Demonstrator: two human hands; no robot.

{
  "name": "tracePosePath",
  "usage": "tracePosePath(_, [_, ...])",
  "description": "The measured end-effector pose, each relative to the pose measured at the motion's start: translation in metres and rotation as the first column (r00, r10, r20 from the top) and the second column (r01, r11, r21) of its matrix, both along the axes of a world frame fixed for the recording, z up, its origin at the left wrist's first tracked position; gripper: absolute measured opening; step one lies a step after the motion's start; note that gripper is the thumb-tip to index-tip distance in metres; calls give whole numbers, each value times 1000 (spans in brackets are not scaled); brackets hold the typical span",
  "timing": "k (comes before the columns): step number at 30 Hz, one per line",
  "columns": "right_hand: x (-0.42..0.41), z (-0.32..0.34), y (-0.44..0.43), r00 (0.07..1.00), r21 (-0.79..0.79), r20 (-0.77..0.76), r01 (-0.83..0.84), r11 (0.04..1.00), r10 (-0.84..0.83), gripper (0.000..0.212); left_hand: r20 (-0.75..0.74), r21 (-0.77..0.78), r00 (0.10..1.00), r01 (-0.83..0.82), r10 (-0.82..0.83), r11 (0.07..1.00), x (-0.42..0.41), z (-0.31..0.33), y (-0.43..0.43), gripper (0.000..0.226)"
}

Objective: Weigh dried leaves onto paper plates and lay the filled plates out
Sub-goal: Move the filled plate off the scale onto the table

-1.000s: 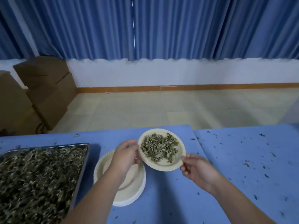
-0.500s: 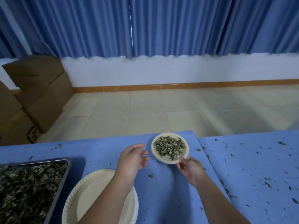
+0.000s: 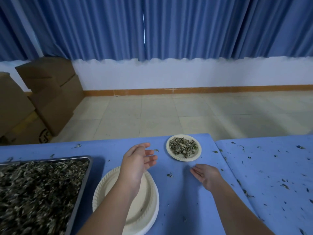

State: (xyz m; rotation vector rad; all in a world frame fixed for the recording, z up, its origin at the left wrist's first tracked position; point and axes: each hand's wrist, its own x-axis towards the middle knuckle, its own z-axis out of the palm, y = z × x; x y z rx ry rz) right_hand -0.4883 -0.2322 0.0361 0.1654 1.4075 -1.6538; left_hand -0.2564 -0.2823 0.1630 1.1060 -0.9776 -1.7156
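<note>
Two or more empty plates (image 3: 149, 200): stacked nearest me on the tabletop (image 3: 186, 209), just right of the tray (image 3: 50, 160) of loose dried leaves (image 3: 39, 192).
Left hand (image 3: 138, 161): above the stack's far rim, fingers loose, holding nothing.
Right hand (image 3: 206, 175): low over the tabletop, fingers straight, holding nothing.
Filled plate (image 3: 183, 147): beyond both hands, touching neither, flat by the far edge.
Handling: light, thin paper, likely to flex; leaves would spill if tipped. I'd lift by opposite rims, level.
Axis: round, none; opening faces up.
</note>
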Motion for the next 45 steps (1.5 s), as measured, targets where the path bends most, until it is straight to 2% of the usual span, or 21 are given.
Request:
tracePosePath(5, [48,19,31,998,-67,11,-68,995,69,8,-50,-57,999,-3,0,998,56,11,24,22])
tracePosePath(9, [90,18,46,987,-154,-24,-164,975,162,10,-93,-123,994,-75,63,990,101,7,41,23])
tracePosePath(14, [129,2,54,962,-221,-125,-266,938,244,10,-135,-174,985,-128,105,976,137,-30,65,23])
tracePosePath(17, [144,-9,59,938,-210,-214,-316,925,272,8,-163,-234,981,-140,103,962,149,-53,78,24])
tracePosePath(21, [155,-15,87,934,-202,-263,-296,933,240,8,-175,-260,980,-138,94,956,164,-76,106,22])
tracePosePath(25, [168,-14,142,938,-222,-246,-301,928,245,10,-252,-199,968,-74,22,977,179,-88,157,25])
tracePosePath(28, [181,-10,198,950,-276,-219,-277,920,221,10,-256,-206,966,-78,23,976,194,-89,205,30])
tracePosePath(35, [201,8,287,940,-329,-236,-315,890,246,9,-88,-302,985,-168,148,939,216,-85,269,20])
tracePosePath(40, [212,12,290,923,-324,-280,-351,878,265,12,94,-397,973,-158,211,904,219,-118,260,16])
tracePosePath(45, [226,3,267,890,-234,-328,-403,885,318,14,254,-455,936,-108,245,884,223,-166,243,18])
